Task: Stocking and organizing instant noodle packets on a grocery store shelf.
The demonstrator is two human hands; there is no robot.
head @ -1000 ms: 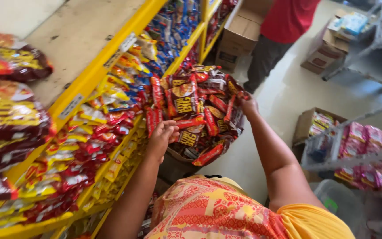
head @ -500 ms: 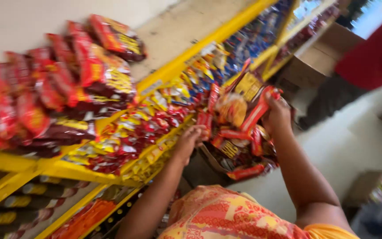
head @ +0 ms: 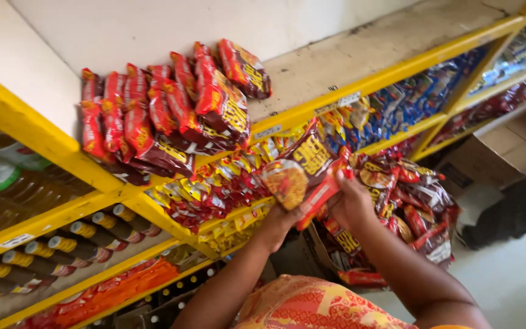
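Already a leaning row of red snack packets (head: 165, 116) sits on the top shelf (head: 360, 61), bunched toward its left end by the wall, while the rest of that board runs bare to the right. Both hands are raised just below the shelf's yellow front edge: the left hand (head: 281, 222) closes under a dark red snack packet (head: 299, 170), and the right hand (head: 351, 201) grips the same packet from its right side. Behind the right forearm sits an open carton (head: 415, 213), full of more red packets, so by my judgement much stocking remains. Lower shelves hold yellow packets (head: 226, 195), capped bottles (head: 62, 244) and blue packets (head: 409, 103); nothing blocks the bare stretch.
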